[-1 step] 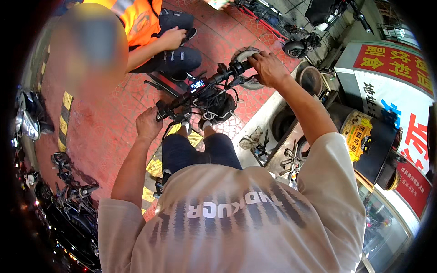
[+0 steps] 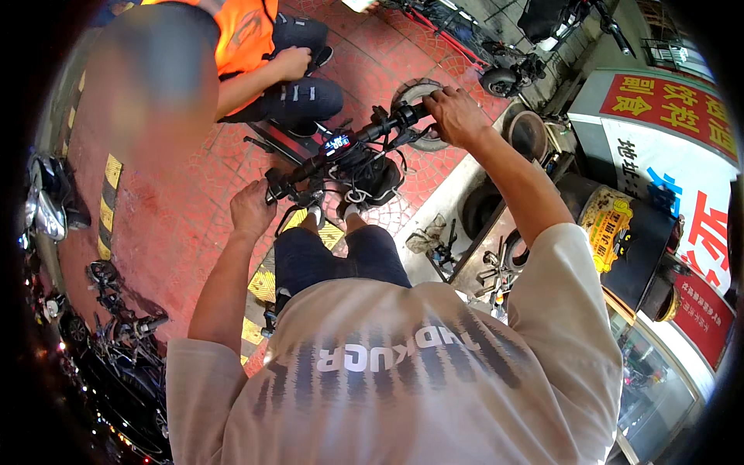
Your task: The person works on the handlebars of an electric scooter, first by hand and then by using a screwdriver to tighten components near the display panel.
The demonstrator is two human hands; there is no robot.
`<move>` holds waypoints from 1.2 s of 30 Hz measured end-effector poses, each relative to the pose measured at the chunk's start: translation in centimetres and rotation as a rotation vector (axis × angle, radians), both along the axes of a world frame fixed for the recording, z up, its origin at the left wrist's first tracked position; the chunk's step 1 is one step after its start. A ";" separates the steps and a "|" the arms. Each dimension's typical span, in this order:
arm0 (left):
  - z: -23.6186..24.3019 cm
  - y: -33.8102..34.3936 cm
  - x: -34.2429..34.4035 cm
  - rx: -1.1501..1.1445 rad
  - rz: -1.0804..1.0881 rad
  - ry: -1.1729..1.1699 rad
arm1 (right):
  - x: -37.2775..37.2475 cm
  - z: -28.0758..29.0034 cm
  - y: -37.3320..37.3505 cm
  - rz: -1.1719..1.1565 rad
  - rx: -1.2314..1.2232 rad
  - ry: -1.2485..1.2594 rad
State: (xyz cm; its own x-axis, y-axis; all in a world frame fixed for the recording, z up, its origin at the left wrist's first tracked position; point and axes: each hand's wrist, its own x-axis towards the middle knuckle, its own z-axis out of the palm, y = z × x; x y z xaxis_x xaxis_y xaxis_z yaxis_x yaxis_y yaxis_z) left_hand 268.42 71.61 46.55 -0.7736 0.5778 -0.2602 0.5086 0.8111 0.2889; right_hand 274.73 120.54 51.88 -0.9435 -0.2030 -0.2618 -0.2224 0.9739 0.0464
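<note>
My left hand (image 2: pixel 252 209) is closed round the left grip of a black handlebar (image 2: pixel 366 136). At its other end, my right hand (image 2: pixel 459 118) wraps the right grip. The bar slants up to the right across the view. A small lit display (image 2: pixel 336 145) sits near its middle, and loose cables loop below it. Under the bar hangs a dark, rounded bulk (image 2: pixel 380 181), its kind unclear. My feet stand just behind it, in light shoes. The lower part of the vehicle is mostly hidden.
A person in an orange vest (image 2: pixel 244 35) is close at the upper left. A tyre (image 2: pixel 418 93) lies beyond my right hand. Another scooter (image 2: pixel 498 80) stands at the top right. Signboards (image 2: pixel 670 116) and a black drum (image 2: pixel 620 225) line the right. Parked two-wheelers (image 2: pixel 116 310) stand left.
The person in the orange vest has shifted slightly, and a pale item at the top edge has moved left. My hands stay on the grips.
</note>
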 end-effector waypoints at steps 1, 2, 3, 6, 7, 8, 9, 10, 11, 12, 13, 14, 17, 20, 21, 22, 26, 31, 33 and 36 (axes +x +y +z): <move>-0.2 0.1 -0.6 -0.004 -0.020 0.010 | 0.0 -0.1 0.2 0.010 0.002 0.004; -0.2 0.3 -1.4 -0.006 -0.040 0.032 | 0.0 -0.2 0.4 0.003 0.025 -0.040; -0.4 0.7 -2.3 -0.001 -0.065 0.063 | 0.3 -0.1 0.6 0.002 0.030 -0.079; -1.5 2.6 -6.4 0.007 -0.130 0.061 | 1.7 0.5 1.3 0.015 0.121 -0.115; -1.9 3.3 -7.4 0.019 -0.157 0.080 | 2.3 0.7 1.5 -0.011 0.148 -0.143; -2.2 3.9 -8.1 0.025 -0.163 0.071 | 2.8 0.7 1.6 -0.030 0.156 -0.117; -2.4 4.3 -8.6 0.026 -0.167 0.061 | 3.3 0.6 1.6 -0.057 0.174 -0.102; -2.5 4.6 -8.9 0.021 -0.167 0.052 | 3.6 0.5 1.5 -0.081 0.182 -0.113; -2.5 4.8 -8.9 0.045 -0.166 0.059 | 3.7 0.4 1.4 -0.088 0.199 -0.098; -2.3 4.8 -9.0 0.064 -0.169 0.069 | 3.7 0.4 1.3 -0.100 0.207 -0.109; -2.1 4.7 -8.9 0.060 -0.171 0.061 | 3.7 0.3 1.1 -0.105 0.201 -0.105; -2.0 4.7 -8.9 0.027 -0.175 0.043 | 3.6 0.4 1.1 -0.135 0.190 -0.133; -1.9 4.6 -9.1 -0.041 -0.174 0.000 | 3.6 0.6 0.6 -0.145 0.207 -0.114; -2.3 4.5 -9.2 0.028 -0.193 0.041 | 3.9 0.7 0.3 -0.186 0.186 -0.089; -2.6 4.4 -9.2 0.035 -0.192 0.048 | 4.1 0.6 0.2 -0.201 0.179 -0.066; -2.8 4.4 -9.2 0.046 -0.196 0.059 | 4.2 0.5 0.2 -0.209 0.165 -0.057; -3.2 4.1 -9.0 0.119 -0.198 0.107 | 4.6 -0.2 0.1 -0.228 0.193 -0.014; -2.9 4.2 -9.0 0.029 -0.180 0.058 | 4.9 -0.6 0.1 -0.251 0.208 -0.033; -2.7 4.4 -9.1 0.013 -0.193 0.053 | 5.0 -0.7 0.0 -0.251 0.214 -0.018; -2.6 4.6 -9.2 0.076 -0.222 0.105 | 5.1 -0.9 -0.1 -0.274 0.224 -0.024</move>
